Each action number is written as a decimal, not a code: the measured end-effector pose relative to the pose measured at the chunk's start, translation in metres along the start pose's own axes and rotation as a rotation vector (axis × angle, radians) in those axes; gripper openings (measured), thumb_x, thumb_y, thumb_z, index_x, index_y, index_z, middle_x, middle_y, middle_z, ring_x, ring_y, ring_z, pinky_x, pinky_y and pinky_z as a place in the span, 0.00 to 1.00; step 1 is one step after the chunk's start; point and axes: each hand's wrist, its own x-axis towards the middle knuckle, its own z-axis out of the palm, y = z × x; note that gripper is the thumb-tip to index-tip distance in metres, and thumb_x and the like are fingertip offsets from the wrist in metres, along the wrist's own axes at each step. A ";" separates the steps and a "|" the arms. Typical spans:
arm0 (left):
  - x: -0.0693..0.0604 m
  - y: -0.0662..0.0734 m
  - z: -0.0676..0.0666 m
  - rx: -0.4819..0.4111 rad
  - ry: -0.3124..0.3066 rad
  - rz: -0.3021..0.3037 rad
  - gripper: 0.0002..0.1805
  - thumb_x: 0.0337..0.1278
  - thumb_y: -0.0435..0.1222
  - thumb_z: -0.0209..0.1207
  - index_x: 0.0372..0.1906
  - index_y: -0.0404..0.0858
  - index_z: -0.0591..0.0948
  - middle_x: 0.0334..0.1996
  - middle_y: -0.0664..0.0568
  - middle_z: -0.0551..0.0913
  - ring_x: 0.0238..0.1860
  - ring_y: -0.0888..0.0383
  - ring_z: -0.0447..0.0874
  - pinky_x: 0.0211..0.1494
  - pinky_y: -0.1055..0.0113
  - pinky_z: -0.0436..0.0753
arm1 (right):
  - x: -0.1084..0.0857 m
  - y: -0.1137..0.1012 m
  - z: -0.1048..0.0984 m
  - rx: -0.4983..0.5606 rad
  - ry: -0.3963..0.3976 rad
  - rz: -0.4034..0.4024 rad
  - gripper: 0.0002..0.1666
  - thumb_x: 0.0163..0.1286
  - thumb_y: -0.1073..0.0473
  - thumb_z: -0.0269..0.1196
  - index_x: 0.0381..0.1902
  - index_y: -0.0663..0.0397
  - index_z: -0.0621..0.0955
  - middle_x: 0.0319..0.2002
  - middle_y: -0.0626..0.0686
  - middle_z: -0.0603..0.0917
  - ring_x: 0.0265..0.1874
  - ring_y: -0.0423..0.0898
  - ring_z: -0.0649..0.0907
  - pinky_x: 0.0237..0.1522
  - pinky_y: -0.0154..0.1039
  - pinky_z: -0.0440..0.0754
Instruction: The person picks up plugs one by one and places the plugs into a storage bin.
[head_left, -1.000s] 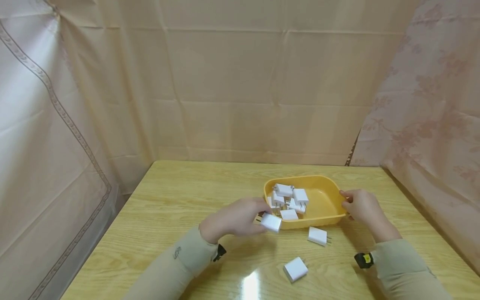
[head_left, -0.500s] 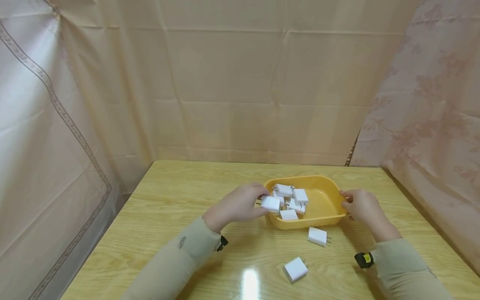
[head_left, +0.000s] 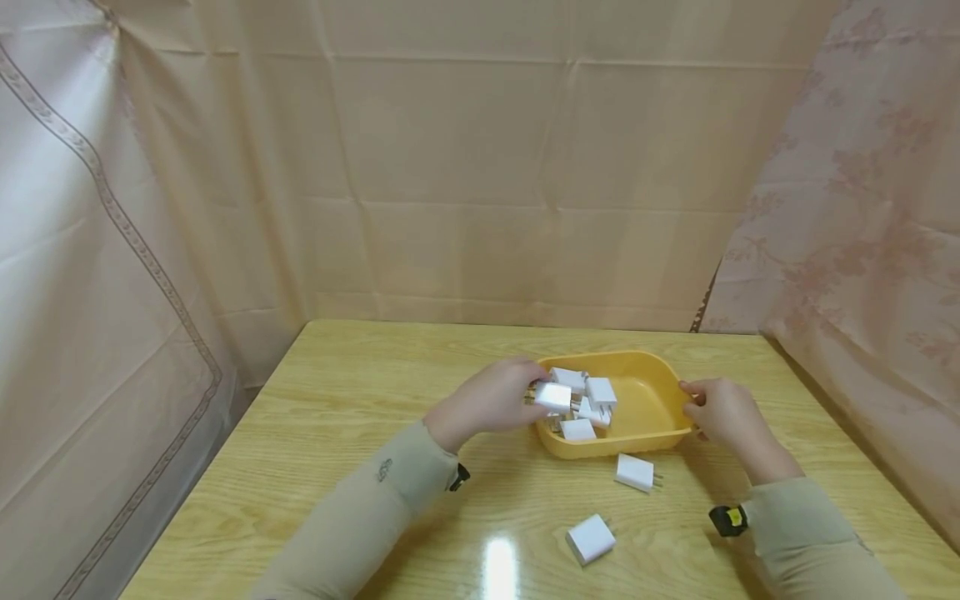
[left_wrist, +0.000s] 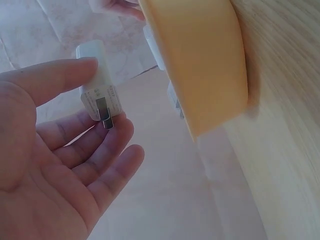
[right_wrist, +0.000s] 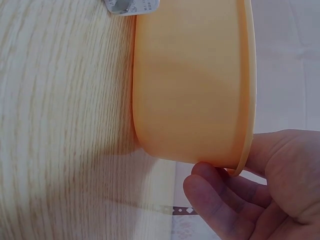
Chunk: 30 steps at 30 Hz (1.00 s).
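Note:
My left hand (head_left: 495, 398) pinches a white plug-in charger (head_left: 553, 397) between thumb and fingers, above the left end of a yellow plastic basket (head_left: 651, 442). In the left wrist view the charger (left_wrist: 100, 80) has its metal prongs turned toward the palm. Several white chargers (head_left: 600, 390) lie heaped in the basket's left half. At the basket's right end my right hand (head_left: 727, 421) grips the rim, thumb on one side and fingers under it, as the right wrist view shows on the basket wall (right_wrist: 195, 85).
Two more white chargers lie on the wooden table (head_left: 360, 392) in front of the basket: one charger (head_left: 635, 472) close to its wall, another charger (head_left: 591, 539) nearer the person. Cloth curtains (head_left: 450, 167) hang behind and at both sides.
My left hand has moved up and to the right with the charger, from the basket's front left corner to above its inside. The right hand and basket have stayed in place.

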 end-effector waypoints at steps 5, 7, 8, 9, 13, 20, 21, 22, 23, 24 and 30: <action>0.010 0.004 0.004 0.047 0.002 -0.014 0.23 0.63 0.47 0.68 0.57 0.39 0.83 0.51 0.53 0.84 0.48 0.61 0.79 0.53 0.67 0.80 | 0.000 0.000 0.000 -0.002 0.001 -0.001 0.26 0.71 0.69 0.59 0.65 0.75 0.74 0.37 0.62 0.83 0.22 0.49 0.81 0.23 0.42 0.81; 0.014 0.006 0.005 0.052 -0.008 -0.030 0.24 0.63 0.48 0.67 0.59 0.39 0.83 0.53 0.52 0.84 0.50 0.60 0.79 0.55 0.66 0.80 | 0.000 0.000 0.000 0.000 0.001 0.001 0.26 0.71 0.69 0.59 0.66 0.75 0.73 0.37 0.62 0.84 0.22 0.49 0.81 0.22 0.41 0.80; 0.016 0.006 0.006 0.056 -0.012 -0.036 0.25 0.63 0.48 0.67 0.60 0.39 0.82 0.54 0.52 0.83 0.51 0.59 0.79 0.56 0.66 0.80 | 0.000 0.000 -0.001 0.001 0.001 0.002 0.26 0.71 0.69 0.59 0.66 0.75 0.73 0.37 0.62 0.84 0.22 0.49 0.81 0.22 0.41 0.80; 0.018 0.007 0.006 0.060 -0.015 -0.039 0.25 0.63 0.48 0.67 0.60 0.39 0.82 0.55 0.52 0.83 0.52 0.59 0.79 0.57 0.66 0.79 | 0.000 0.000 -0.001 0.001 0.001 0.002 0.26 0.71 0.69 0.59 0.66 0.75 0.73 0.37 0.62 0.84 0.22 0.49 0.81 0.22 0.41 0.80; 0.025 0.010 0.008 0.074 -0.030 -0.053 0.25 0.63 0.47 0.67 0.61 0.40 0.82 0.55 0.53 0.82 0.52 0.60 0.79 0.57 0.66 0.79 | 0.000 0.000 0.000 0.001 0.001 0.009 0.26 0.71 0.69 0.59 0.65 0.75 0.74 0.38 0.63 0.84 0.22 0.49 0.81 0.23 0.41 0.81; 0.039 0.012 0.013 0.065 -0.042 -0.074 0.22 0.63 0.45 0.66 0.59 0.41 0.83 0.51 0.55 0.83 0.46 0.62 0.77 0.51 0.68 0.80 | 0.000 0.000 0.000 0.001 0.000 0.001 0.26 0.71 0.70 0.59 0.65 0.75 0.74 0.39 0.64 0.84 0.22 0.49 0.81 0.24 0.41 0.82; 0.041 0.012 0.013 0.058 -0.041 -0.077 0.21 0.63 0.45 0.66 0.58 0.42 0.83 0.50 0.56 0.83 0.45 0.62 0.77 0.49 0.69 0.80 | 0.000 0.000 0.000 0.001 0.001 0.001 0.26 0.71 0.70 0.59 0.65 0.75 0.74 0.39 0.64 0.84 0.22 0.49 0.81 0.24 0.41 0.82; 0.043 0.013 0.014 0.052 -0.042 -0.081 0.20 0.64 0.45 0.66 0.57 0.42 0.83 0.49 0.56 0.82 0.43 0.62 0.77 0.47 0.69 0.79 | 0.000 0.001 0.000 0.003 0.001 0.002 0.26 0.71 0.70 0.59 0.65 0.75 0.74 0.38 0.64 0.84 0.22 0.50 0.81 0.24 0.41 0.82; 0.045 0.013 0.014 0.044 -0.043 -0.086 0.19 0.64 0.45 0.66 0.56 0.42 0.83 0.47 0.57 0.82 0.41 0.62 0.76 0.44 0.70 0.79 | 0.001 0.001 0.000 0.005 0.000 0.004 0.26 0.71 0.70 0.59 0.65 0.75 0.74 0.38 0.64 0.83 0.22 0.50 0.81 0.24 0.41 0.82; 0.046 0.014 0.015 0.032 -0.045 -0.093 0.19 0.64 0.45 0.66 0.56 0.42 0.83 0.46 0.57 0.82 0.40 0.62 0.76 0.42 0.70 0.79 | 0.001 0.001 0.000 0.006 0.000 0.006 0.26 0.71 0.70 0.59 0.65 0.75 0.74 0.38 0.64 0.83 0.22 0.50 0.81 0.24 0.41 0.82; 0.058 0.016 0.019 0.023 -0.048 -0.113 0.14 0.63 0.43 0.67 0.50 0.43 0.84 0.40 0.59 0.80 0.36 0.62 0.77 0.38 0.71 0.78 | 0.001 0.000 0.000 0.003 0.003 0.002 0.26 0.70 0.70 0.60 0.65 0.75 0.74 0.39 0.65 0.84 0.22 0.50 0.81 0.25 0.41 0.83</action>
